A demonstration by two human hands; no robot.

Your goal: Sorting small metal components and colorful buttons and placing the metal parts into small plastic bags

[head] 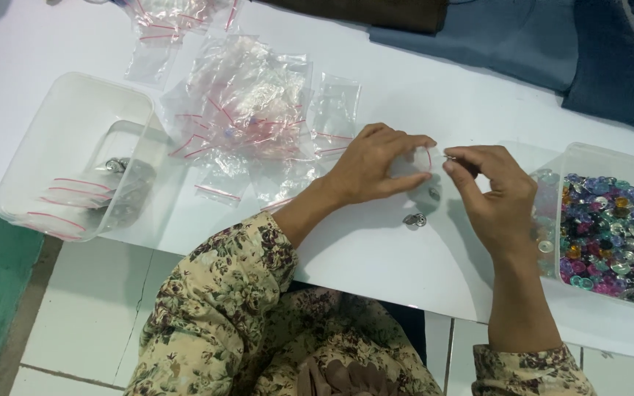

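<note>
Centrally, left hand (372, 165) pinches a small bag (421, 159); right hand (494, 192), fingers together, nips a stud (450, 156) at its mouth; bead tub (610, 227) at 3 o'clock.

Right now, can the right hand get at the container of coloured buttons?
Probably yes: the right hand sits just beside the open container of coloured buttons, nothing between them, though its fingers pinch something small.

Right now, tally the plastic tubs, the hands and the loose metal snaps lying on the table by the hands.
Tubs: 2, one with filled bags, one with coloured beads
Hands: 2, left hand, right hand, pinching a small bag
Loose snaps: 2, at and
Total: 6
</note>
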